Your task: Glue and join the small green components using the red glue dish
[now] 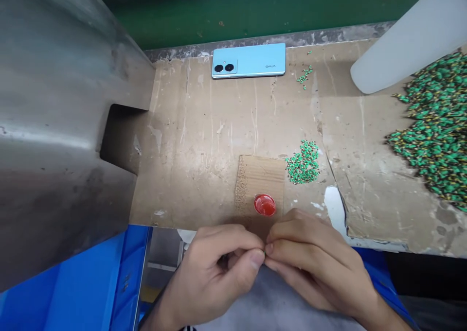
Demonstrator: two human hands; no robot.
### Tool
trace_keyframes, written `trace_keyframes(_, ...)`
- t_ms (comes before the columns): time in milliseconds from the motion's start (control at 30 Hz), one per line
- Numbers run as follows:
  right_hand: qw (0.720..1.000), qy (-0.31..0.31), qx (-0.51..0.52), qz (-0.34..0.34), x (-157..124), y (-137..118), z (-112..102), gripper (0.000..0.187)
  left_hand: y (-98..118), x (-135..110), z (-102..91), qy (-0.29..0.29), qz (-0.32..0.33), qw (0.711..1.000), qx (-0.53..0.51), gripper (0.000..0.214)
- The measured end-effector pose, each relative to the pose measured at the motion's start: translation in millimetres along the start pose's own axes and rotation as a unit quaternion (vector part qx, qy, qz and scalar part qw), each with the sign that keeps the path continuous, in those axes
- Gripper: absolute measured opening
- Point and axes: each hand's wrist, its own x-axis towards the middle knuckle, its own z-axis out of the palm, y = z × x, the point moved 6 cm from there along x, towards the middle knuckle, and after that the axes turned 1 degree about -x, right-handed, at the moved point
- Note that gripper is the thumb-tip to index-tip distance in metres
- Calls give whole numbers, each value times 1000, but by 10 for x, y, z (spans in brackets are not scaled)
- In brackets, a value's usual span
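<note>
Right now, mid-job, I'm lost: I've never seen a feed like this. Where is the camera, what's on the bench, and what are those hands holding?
There is one view, from a camera worn on the person's head, looking down at a cardboard-covered bench. The bare hands at the bottom are that person's own. The left hand and right hand meet fingertip to fingertip, pinched shut; anything between them is too small to see. Just beyond them lie a red cap on a cardboard scrap and a small pile of green parts. A bigger green heap sits at right, a blue phone at the back and a grey metal housing at left.
</note>
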Motion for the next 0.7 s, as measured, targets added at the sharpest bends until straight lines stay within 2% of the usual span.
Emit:
trace_keyframes(233,999,-25,-47,-7,38,-42,-9,19,-11,-39,14,-12,-19,1000,-17,26)
trace_keyframes(500,999,-41,-17,15,-54,-37,-48,14,26,-18,82,-40,5,999,-28,17)
trace_keyframes(700,999,-46,-3,20,-110,10,-38,14,-105,-73,150,-69,-53,996,-22,19)
